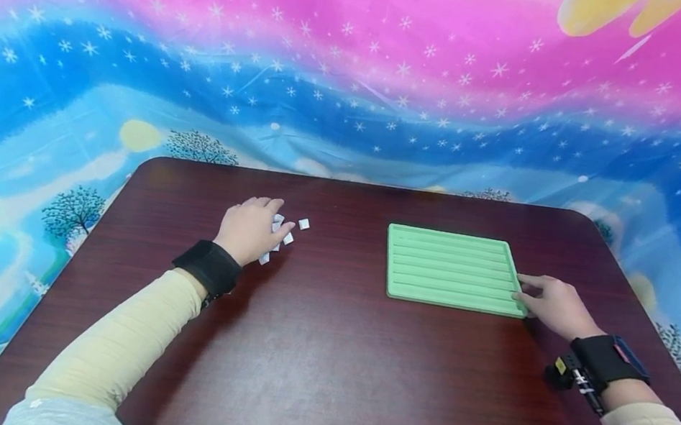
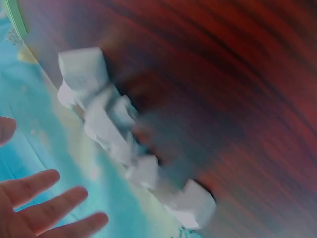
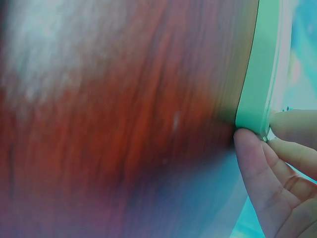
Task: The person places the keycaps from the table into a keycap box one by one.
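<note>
My left hand (image 1: 252, 229) is over a small cluster of white blocks (image 1: 288, 238) at the left of the table, covering part of it in the head view. Seen from the left wrist, its fingers (image 2: 54, 202) are spread and hold nothing, and the white blocks (image 2: 143, 171) lie in an uneven row beyond them. One white block (image 1: 304, 223) sits apart, just right of the cluster. On the right, my right hand (image 1: 556, 304) pinches the right edge of a light green ridged tray (image 1: 450, 268), thumb and fingers at the tray's corner (image 3: 255, 119).
Both the blocks and the tray are on a dark reddish-brown wooden table (image 1: 320, 355) with rounded far corners. A stretch of tabletop separates the cluster from the tray. Behind the table hangs a pink and blue patterned cloth (image 1: 361, 63).
</note>
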Tool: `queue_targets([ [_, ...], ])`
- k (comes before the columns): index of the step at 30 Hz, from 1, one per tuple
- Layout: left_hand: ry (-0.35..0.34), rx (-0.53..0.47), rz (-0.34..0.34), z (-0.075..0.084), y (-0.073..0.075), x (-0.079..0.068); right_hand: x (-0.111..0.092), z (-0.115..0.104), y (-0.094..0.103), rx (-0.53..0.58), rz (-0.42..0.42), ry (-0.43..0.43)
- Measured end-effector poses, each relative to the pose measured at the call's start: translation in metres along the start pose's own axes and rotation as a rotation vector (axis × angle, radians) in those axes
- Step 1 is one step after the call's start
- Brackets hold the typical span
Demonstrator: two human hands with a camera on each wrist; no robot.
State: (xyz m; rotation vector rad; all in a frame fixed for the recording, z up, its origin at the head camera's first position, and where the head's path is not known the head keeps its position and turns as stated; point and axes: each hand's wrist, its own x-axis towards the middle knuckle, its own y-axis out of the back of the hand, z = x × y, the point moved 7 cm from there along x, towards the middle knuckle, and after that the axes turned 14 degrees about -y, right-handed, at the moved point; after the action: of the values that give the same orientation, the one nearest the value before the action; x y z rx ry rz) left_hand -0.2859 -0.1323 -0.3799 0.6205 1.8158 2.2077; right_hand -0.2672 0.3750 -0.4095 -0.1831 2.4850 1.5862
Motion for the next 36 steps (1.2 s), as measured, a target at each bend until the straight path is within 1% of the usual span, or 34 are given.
queue_targets([
  [3,-0.053,-0.011,0.05,0.011,-0.001,0.005,-0.001,-0.003,-0.002,0.018,-0.017,-0.009],
  [6,-0.078,-0.048,0.071,0.023,-0.002,0.012,-0.001,-0.005,-0.003,0.03,-0.029,-0.016],
  [9,-0.082,-0.1,0.061,0.036,-0.006,0.02,-0.002,-0.005,-0.003,0.036,-0.035,-0.016],
  [12,-0.066,-0.198,0.021,0.049,-0.013,0.029,-0.003,-0.007,-0.004,0.046,-0.043,-0.014],
  [14,-0.05,-0.281,-0.014,0.057,-0.019,0.034,-0.003,-0.009,-0.005,0.055,-0.049,-0.009],
  [19,0.016,-0.54,-0.08,0.075,-0.036,0.044,-0.002,-0.015,-0.007,0.066,-0.069,-0.003],
  [24,0.125,-0.809,-0.106,0.092,-0.057,0.053,0.0,-0.016,-0.007,0.064,-0.078,0.011],
  [27,0.181,-0.934,-0.11,0.102,-0.066,0.057,0.002,-0.016,-0.009,0.088,-0.097,0.01],
  [29,0.195,-0.972,-0.115,0.109,-0.068,0.059,0.003,-0.016,-0.011,0.109,-0.113,0.003],
  [32,0.19,-0.992,-0.126,0.117,-0.07,0.061,0.006,-0.016,-0.012,0.128,-0.133,-0.003],
  [34,0.175,-0.971,-0.135,0.121,-0.07,0.062,0.008,-0.018,-0.012,0.139,-0.152,-0.007],
  [36,0.156,-0.911,-0.14,0.122,-0.07,0.062,0.01,-0.021,-0.013,0.148,-0.177,-0.013],
])
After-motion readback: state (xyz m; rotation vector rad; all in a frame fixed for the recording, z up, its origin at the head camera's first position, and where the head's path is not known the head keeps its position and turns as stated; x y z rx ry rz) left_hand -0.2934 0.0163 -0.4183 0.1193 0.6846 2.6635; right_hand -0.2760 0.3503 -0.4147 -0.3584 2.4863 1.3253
